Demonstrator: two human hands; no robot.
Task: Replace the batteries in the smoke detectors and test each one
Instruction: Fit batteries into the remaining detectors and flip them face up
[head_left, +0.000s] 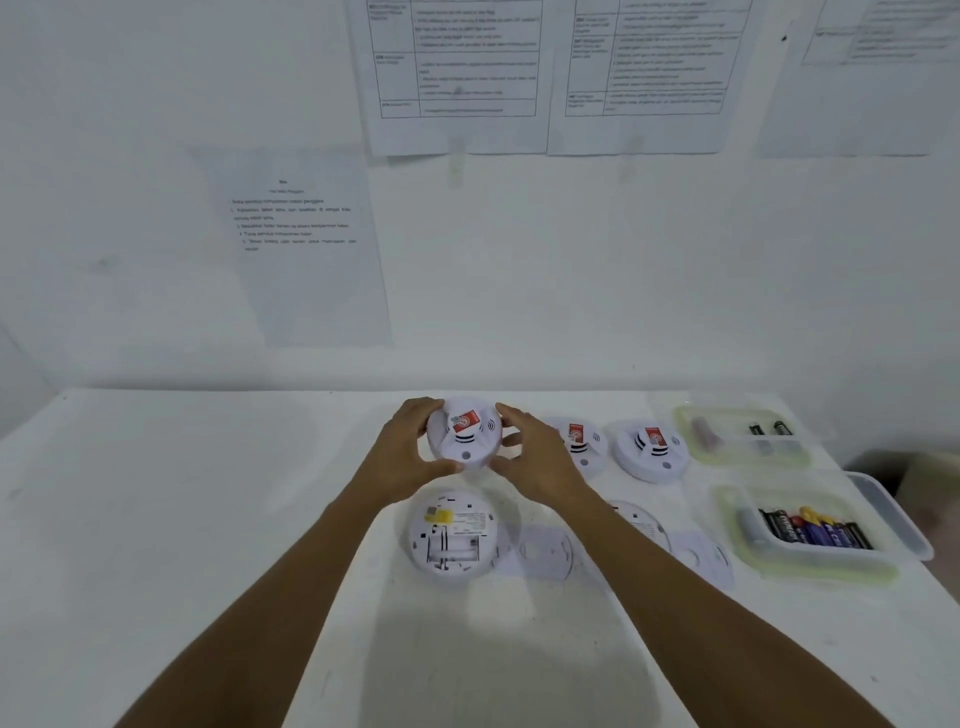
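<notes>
Round white plastic smoke detector with red label (464, 435) at frame centre, gripped between left hand (410, 451) and right hand (535, 457), fingers curled against its rim. Opened detector, back up (453, 536), directly below on white table (182, 509).

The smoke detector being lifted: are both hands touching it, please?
Touching. The head view shows the left hand and the right hand clasping opposite sides of the smoke detector.

White smoke detector (464, 435) held face-up, red sticker, above table
</notes>
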